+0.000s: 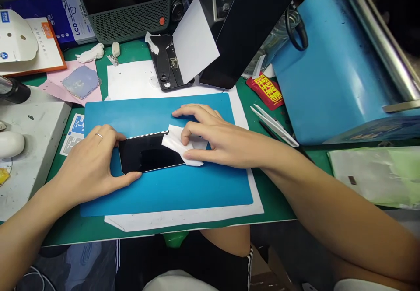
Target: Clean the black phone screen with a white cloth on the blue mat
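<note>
A black smartphone (147, 153) lies screen up on a blue mat (164, 192), slightly tilted across it. My left hand (95, 164) grips the phone's left end, thumb along the near edge and fingers at the far corner. In my right hand (213, 138), a folded white wipe (173, 142) is pinched between thumb and index finger. The wipe rests on the right part of the screen and hides that end of the phone. The other fingers of this hand are raised and curved above the mat.
Behind the mat, a black plastic scraper (163, 59) lies on a dark phone part. White tweezers (275, 127) and a red packet (266, 90) are to the right, before a blue roll-like sheet (321, 72). A grey machine (49, 120) borders the left side.
</note>
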Demonstrator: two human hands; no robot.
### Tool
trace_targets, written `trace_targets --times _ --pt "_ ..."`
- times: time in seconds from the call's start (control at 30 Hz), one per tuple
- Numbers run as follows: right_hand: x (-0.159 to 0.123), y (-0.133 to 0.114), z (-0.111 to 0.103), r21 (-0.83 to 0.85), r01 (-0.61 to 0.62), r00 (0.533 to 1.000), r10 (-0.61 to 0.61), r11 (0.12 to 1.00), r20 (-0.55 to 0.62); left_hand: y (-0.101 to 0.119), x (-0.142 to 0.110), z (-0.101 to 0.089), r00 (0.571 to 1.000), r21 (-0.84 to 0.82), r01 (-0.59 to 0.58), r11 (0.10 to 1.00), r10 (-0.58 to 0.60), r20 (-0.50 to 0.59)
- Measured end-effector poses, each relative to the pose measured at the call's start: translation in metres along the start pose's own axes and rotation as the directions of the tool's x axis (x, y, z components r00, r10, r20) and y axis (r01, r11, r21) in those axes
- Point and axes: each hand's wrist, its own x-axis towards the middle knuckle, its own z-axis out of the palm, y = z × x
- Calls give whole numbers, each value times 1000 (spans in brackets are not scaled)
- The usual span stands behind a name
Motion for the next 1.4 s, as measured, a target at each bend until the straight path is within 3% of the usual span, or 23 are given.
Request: trace_targets --times 0.27,0.43,0.6,0.77,1.4 --pt "8 -12 26 -68 132 991 -134 989 -21 1 2 1 1000 7 19 1000 -19 3" --pt "6 -13 23 26 62 998 -62 998 15 0 2 2 1000 -9 14 1000 -14 -14" --pt "7 -20 28 43 -9 999 11 999 -47 -2 1 6 999 3 4 1000 -4 -34" --pt "8 -22 26 124 -89 996 85 988 33 -1 1 6 1000 36 15 999 -15 -17" --pt "7 -25 29 101 -116 993 115 988 15 6 3 4 999 4 31 1000 -31 12"
